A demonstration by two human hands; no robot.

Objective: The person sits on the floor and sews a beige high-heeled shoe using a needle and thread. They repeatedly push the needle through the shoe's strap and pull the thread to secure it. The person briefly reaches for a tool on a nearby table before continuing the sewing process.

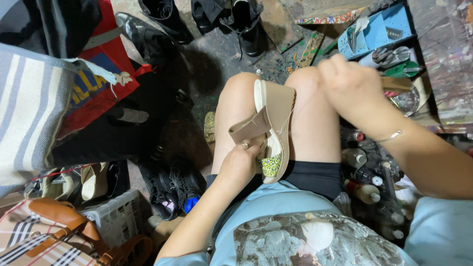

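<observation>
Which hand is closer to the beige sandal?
Left. The left hand grips the beige sandal on the lap; the right hand is raised beside the knee, apart from it.

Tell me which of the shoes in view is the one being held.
The beige wedge sandal on the person's lap, gripped by the left hand. The black shoes and blue sandal lie untouched on the floor.

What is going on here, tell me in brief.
A seated person holds a beige wedge sandal on edge between the bare knees. The left hand grips it near the patterned insole at the heel end, fingers by the strap. The right hand is raised over the right knee, closed, apart from the sandal; what it holds cannot be told. Black shoes lie on the floor to the left, bottles stand to the right, and a blue sandal lies beyond the knees.
</observation>
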